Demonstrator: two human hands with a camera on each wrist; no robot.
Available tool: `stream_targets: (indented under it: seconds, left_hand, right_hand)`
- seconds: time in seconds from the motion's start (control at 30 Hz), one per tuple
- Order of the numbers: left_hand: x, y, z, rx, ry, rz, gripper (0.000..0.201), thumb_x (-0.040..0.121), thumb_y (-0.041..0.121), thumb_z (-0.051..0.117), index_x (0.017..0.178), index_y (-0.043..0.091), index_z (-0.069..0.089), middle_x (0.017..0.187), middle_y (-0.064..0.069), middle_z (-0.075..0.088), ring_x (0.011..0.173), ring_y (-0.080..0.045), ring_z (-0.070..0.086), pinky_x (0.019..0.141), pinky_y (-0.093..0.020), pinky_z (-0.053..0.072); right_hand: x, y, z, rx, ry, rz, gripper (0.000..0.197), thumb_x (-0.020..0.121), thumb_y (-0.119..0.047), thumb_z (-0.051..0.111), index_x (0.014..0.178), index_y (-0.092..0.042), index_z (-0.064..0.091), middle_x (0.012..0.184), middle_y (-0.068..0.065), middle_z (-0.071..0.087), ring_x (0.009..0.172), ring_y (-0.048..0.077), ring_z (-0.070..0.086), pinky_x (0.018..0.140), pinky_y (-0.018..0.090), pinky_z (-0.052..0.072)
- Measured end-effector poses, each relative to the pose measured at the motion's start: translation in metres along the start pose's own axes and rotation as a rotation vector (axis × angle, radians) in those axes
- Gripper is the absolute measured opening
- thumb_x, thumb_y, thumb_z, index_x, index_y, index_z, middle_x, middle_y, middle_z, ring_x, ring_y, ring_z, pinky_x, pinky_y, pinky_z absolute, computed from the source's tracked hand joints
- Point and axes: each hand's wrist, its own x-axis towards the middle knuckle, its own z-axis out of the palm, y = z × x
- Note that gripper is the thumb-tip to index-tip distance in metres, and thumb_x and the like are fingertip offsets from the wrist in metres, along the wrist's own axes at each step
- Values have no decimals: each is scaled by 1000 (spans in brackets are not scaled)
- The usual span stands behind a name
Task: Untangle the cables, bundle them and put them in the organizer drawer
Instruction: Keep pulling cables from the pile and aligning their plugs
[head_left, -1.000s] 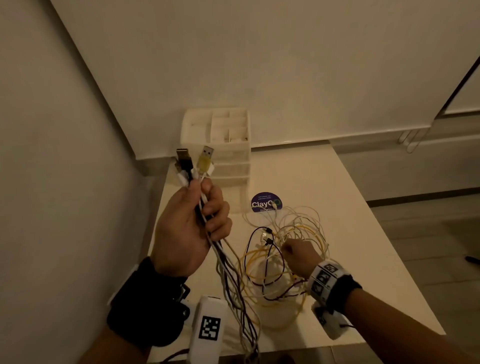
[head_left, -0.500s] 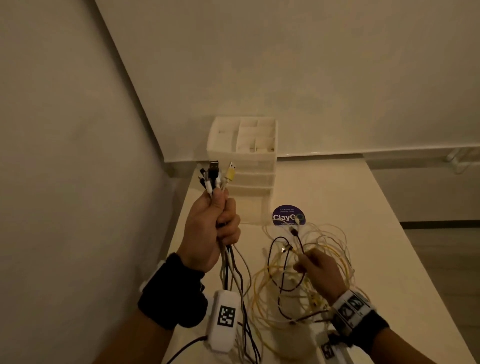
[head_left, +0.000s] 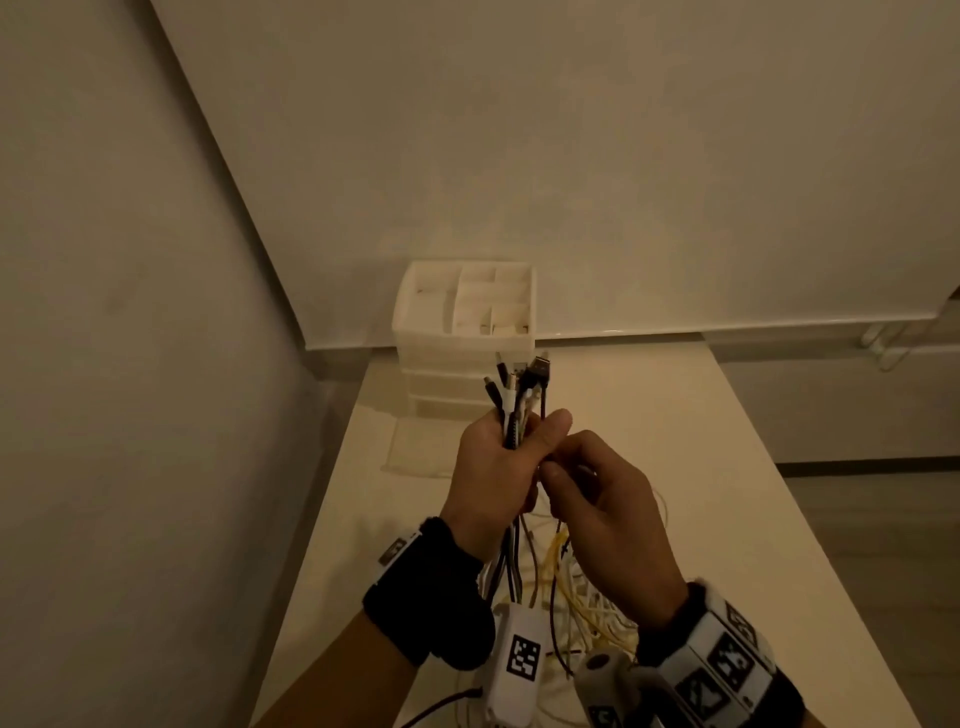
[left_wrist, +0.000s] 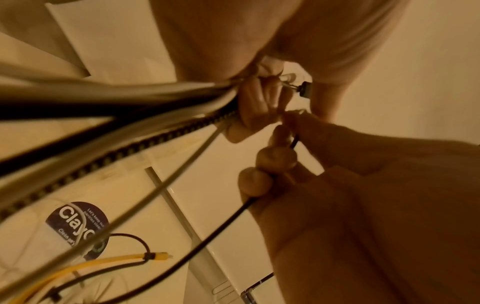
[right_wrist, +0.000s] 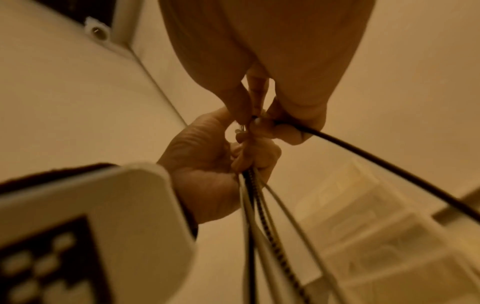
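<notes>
My left hand (head_left: 498, 467) grips a bunch of cables (head_left: 514, 395) upright, their plugs sticking out above the fist. The cables hang below the fist (head_left: 511, 561) towards the table. My right hand (head_left: 587, 493) is raised against the left one and pinches a thin black cable (left_wrist: 223, 220) between thumb and fingers. That black cable (right_wrist: 384, 162) runs off to the right in the right wrist view. Yellow and white loops (head_left: 587, 603) lie tangled on the table under both hands. The white organizer (head_left: 465, 332) with its drawers stands at the table's far end, beyond the hands.
The white table (head_left: 779, 519) runs along a wall on the left. A round dark sticker (left_wrist: 78, 228) sits on the table near a yellow cable end (left_wrist: 158, 256). A flat white piece (head_left: 415, 452) lies in front of the organizer.
My right hand has risen from the loops on the table, carrying the black cable up to the left hand. The left hand with its bunch now sits nearer the middle of the view.
</notes>
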Motion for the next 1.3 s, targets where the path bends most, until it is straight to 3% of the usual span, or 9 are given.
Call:
stream_targets:
  seconds: [0.3,0.5,0.6,0.73,0.97,1.03,1.1,1.17,1.3]
  left_hand:
    - [13,-2,-2,5,64,29,32,102,28,39,78,8,47,58,2,47,48,-12,39,46,-25,36]
    - [24,22,-35,-196,85,173,32,103,32,35,81,10,44,59,-1,32,53,-17,43,60,-46,56]
    - [21,38,-48,-256,76,212,41,101,38,38,67,16,35,55,5,27,40,-9,27,39,-22,33]
    - [16,62,-62,-274,60,331,35,101,32,36,69,18,33,53,6,25,38,-6,19,39,-16,19]
    - [-7,55,-54,311,-7,296,24,87,15,68,66,23,60,45,10,46,37,-4,39,40,-18,35]
    - [-10,34,-39,563,-132,247,19,81,14,74,81,32,69,61,23,64,59,9,58,58,-7,42]
    - [-9,6,-27,673,-214,164,10,82,25,73,90,31,73,80,21,72,76,5,65,68,-19,51]
    - [-7,-12,-21,716,-187,111,10,85,33,68,81,24,70,71,9,69,65,-5,62,61,-29,51]
    - [-7,-13,-13,742,-208,162,16,90,32,64,75,34,62,61,12,60,56,-5,53,51,-13,36]
  right_hand:
    - [1,26,0,-166,-21,22,14,91,-24,62,81,-21,54,67,-5,64,57,10,60,54,27,49]
    - [-9,76,-13,-131,-263,101,20,98,-15,51,82,-16,64,63,-7,59,59,2,56,60,12,43]
    - [-7,98,-16,-173,-366,107,25,99,-22,49,78,-20,63,63,-12,58,60,3,54,61,16,45]
    - [-15,131,-13,-212,-386,140,29,95,-41,43,73,-27,57,60,-13,51,57,2,49,60,22,42]
    - [3,114,-15,-119,-279,169,32,94,-22,56,63,-25,61,58,-7,53,55,3,47,59,21,39]
    - [9,96,-18,-136,-290,129,30,92,-26,58,62,-23,62,56,-5,52,53,4,45,57,19,37]
    - [14,75,-22,-104,-296,124,32,93,-26,59,63,-18,63,52,-6,50,51,5,42,55,18,33]
    - [17,58,-29,-49,-276,143,31,94,-20,58,64,-11,64,49,-11,51,48,1,42,54,14,34]
    - [13,43,-38,42,-244,152,37,87,-35,58,69,-4,68,53,1,48,51,10,40,56,26,35]
